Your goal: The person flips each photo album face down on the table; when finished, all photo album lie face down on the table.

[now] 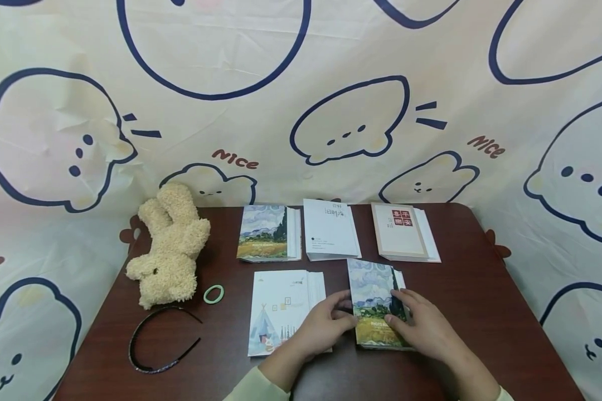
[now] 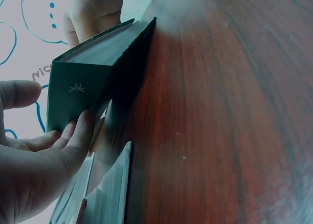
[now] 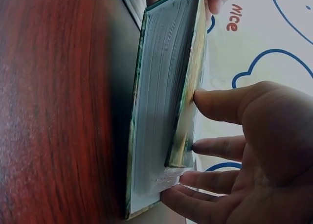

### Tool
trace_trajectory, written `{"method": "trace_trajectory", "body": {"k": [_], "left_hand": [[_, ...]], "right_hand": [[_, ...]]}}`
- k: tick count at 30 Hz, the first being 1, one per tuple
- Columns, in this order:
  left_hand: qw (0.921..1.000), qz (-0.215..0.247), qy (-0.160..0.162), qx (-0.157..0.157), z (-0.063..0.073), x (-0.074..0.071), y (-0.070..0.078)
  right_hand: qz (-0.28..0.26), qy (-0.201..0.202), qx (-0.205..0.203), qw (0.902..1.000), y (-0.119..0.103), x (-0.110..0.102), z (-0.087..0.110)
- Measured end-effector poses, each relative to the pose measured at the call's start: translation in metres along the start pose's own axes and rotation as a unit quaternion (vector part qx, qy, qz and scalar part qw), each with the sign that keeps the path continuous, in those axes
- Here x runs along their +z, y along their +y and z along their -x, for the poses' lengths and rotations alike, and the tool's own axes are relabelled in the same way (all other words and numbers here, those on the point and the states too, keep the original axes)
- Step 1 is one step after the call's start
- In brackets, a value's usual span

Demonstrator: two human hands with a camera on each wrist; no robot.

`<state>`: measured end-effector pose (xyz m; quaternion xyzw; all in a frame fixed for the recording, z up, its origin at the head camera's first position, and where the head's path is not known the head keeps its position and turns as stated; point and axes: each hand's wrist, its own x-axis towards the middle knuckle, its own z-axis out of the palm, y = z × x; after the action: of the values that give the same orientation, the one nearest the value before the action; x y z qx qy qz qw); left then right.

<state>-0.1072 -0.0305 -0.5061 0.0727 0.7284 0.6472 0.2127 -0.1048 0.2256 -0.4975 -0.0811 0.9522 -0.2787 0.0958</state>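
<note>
A photo album (image 1: 376, 301) with a painted landscape cover lies between both hands at the front of the table. My left hand (image 1: 326, 320) is at its spine; in the left wrist view the fingertips (image 2: 84, 123) touch the dark green spine while the thumb stands apart. From the other side my right hand (image 1: 426, 323) rests on the album, with thumb and forefinger on the cover. The right wrist view shows the other fingertips (image 3: 171, 192) at the album's open edge, where its pages (image 3: 156, 87) show. Left of it lies a white album (image 1: 281, 306) with a tent picture.
Behind lie a second landscape album (image 1: 263, 231), a white album (image 1: 331, 228) and a beige album (image 1: 401, 231) with a red square. At left are a plush toy (image 1: 173, 245), a green hair ring (image 1: 213, 294) and a black headband (image 1: 135, 362). A patterned cloth (image 1: 261, 128) hangs behind the table.
</note>
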Motion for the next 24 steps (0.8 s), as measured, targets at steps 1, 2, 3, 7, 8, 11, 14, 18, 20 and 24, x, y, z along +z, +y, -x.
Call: {"method": "trace_trajectory", "body": {"k": [1,2,3,7,8,11,14,18,20,24], "left_hand": [[1.0000,0.002,-0.001,0.002,0.000,-0.001,0.000],[1.0000,0.004,-0.003,0.004,0.001,-0.001,0.001],[1.0000,0.006,-0.004,0.006,0.001,-0.002,0.001],[0.9998,0.013,-0.008,0.015,0.002,-0.005,0.004],[0.9997,0.012,-0.008,0.019,0.002,-0.006,0.005],[0.9994,0.006,-0.007,0.033,0.003,-0.009,0.006],[0.9989,-0.002,-0.005,0.046,0.002,-0.011,0.006],[0.9985,-0.010,0.000,0.053,0.000,-0.013,0.005],[0.9985,-0.010,0.003,0.054,-0.001,-0.014,0.005],[0.9981,-0.015,0.016,0.058,-0.001,-0.014,0.008]], "right_hand": [[-0.003,-0.001,0.000,1.0000,0.000,0.000,0.000],[-0.005,-0.003,0.001,1.0000,0.000,0.000,0.000],[-0.008,-0.003,0.002,1.0000,0.000,0.000,0.000],[-0.017,-0.004,0.003,0.9998,-0.002,0.000,0.000],[-0.022,-0.005,0.003,0.9997,-0.002,0.000,0.000],[-0.038,-0.006,0.001,0.9993,-0.003,-0.001,0.000],[-0.051,-0.006,-0.001,0.9987,-0.003,0.000,-0.001],[-0.075,-0.007,0.003,0.9972,-0.002,0.001,-0.002],[-0.094,-0.012,0.008,0.9955,-0.003,0.001,-0.003],[-0.125,-0.021,0.024,0.9916,-0.006,0.001,-0.003]]}}
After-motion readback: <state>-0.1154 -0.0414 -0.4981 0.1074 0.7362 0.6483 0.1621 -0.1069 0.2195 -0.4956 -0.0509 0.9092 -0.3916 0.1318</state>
